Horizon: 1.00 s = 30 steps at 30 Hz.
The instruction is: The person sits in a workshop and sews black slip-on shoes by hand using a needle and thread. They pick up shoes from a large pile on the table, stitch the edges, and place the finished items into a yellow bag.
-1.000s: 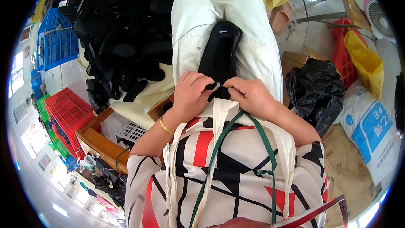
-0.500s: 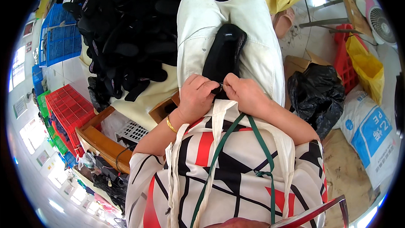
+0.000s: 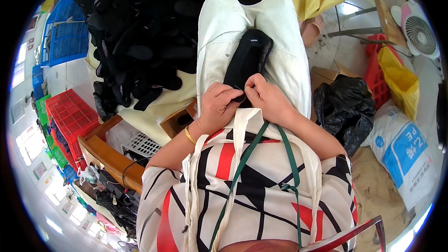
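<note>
A black shoe upper [image 3: 249,58] lies lengthwise on my lap, on a white apron or cloth [image 3: 219,32] over my knees. My left hand [image 3: 218,106] grips the near end of the shoe upper from the left, fingers curled over its edge. My right hand [image 3: 266,97] pinches the same end from the right, thumb and forefinger closed on the rim. The two hands touch each other at the shoe's heel end. A gold bangle [image 3: 189,135] sits on my left wrist.
A large heap of black shoe parts [image 3: 140,32] lies on a pale table to the left. Red [image 3: 70,116] and blue [image 3: 63,37] crates stand at far left. A black plastic bag [image 3: 345,107], a white sack [image 3: 401,154], a yellow bag [image 3: 396,77] and a fan [image 3: 420,32] sit right.
Both hands stay on the near end of the shoe upper, with the fingers shifting slightly along its edge. The view has drifted a little.
</note>
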### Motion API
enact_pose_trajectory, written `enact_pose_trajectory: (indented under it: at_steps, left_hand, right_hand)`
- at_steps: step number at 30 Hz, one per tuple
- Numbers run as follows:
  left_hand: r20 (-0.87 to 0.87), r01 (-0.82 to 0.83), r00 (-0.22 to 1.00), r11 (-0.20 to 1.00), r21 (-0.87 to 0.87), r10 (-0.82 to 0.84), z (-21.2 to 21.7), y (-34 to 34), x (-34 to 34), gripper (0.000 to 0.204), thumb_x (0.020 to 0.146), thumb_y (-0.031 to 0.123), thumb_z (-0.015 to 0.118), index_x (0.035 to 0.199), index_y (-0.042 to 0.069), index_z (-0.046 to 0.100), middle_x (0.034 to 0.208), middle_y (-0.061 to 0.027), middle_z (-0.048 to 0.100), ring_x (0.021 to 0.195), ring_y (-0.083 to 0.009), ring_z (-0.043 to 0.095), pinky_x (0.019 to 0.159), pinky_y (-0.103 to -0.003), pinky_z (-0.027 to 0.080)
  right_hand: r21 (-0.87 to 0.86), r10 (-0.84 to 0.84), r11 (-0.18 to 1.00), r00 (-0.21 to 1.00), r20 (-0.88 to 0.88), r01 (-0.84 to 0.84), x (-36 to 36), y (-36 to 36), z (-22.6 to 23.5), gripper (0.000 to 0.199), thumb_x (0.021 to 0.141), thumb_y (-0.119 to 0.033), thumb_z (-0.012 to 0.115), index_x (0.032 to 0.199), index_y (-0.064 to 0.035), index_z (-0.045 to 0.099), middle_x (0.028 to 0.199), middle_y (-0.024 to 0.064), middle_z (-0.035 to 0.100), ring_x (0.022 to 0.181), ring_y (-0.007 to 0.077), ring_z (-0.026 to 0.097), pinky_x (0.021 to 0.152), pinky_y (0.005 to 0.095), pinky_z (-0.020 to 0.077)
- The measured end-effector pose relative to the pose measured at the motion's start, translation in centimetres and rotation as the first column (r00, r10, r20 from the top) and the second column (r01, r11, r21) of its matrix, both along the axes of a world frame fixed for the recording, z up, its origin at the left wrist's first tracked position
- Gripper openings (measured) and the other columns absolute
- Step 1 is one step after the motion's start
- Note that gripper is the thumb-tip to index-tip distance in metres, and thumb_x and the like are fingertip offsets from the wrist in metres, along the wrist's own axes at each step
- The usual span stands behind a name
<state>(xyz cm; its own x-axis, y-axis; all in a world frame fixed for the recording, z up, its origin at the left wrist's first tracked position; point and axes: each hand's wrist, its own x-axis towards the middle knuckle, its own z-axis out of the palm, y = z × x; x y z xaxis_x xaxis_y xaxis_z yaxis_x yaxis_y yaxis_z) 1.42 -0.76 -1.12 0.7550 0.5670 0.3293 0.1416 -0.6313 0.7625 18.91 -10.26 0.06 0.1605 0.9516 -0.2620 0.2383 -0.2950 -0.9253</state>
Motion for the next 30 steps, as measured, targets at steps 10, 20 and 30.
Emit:
enact_pose_trajectory:
  at_steps: [10,20,30]
  left_hand:
    - [-0.038,0.085,0.996,0.972,0.217,-0.078,0.6,0.3,-0.1,0.045,0.056,-0.005,0.073,0.098,0.012,0.068,0.085,-0.0030,0.059,0.074,-0.0251,0.056,0.066,-0.035,0.046]
    - [-0.033,0.141,0.990,0.977,0.157,-0.137,0.2,0.4,0.2,0.045,0.054,-0.008,0.072,0.095,0.009,0.068,0.087,-0.0037,0.062,0.077,-0.0266,0.056,0.069,-0.037,0.046]
    - [-0.134,0.153,0.981,0.986,0.068,-0.143,1.6,1.4,0.6,0.031,0.067,0.003,0.080,0.096,0.009,0.069,0.084,-0.0048,0.064,0.074,-0.0263,0.057,0.067,-0.037,0.046]
  right_hand:
    - [0.061,0.189,0.978,0.970,0.149,-0.200,3.2,2.3,2.2,0.015,0.090,-0.019,0.063,0.094,-0.0058,0.069,0.087,0.0130,0.065,0.079,0.0327,0.063,0.073,0.0388,0.0506]
    - [0.285,-0.143,0.953,0.981,0.134,0.100,0.0,5.0,-1.1,0.012,0.093,-0.012,0.059,0.090,-0.0014,0.056,0.085,0.0158,0.056,0.082,0.0352,0.057,0.072,0.0396,0.0470]
    - [-0.102,-0.142,0.990,0.668,-0.730,0.099,3.8,4.8,2.3,0.024,0.105,-0.029,0.050,0.095,-0.0074,0.054,0.069,0.0014,0.059,0.051,0.0080,0.053,0.046,0.0199,0.0421]
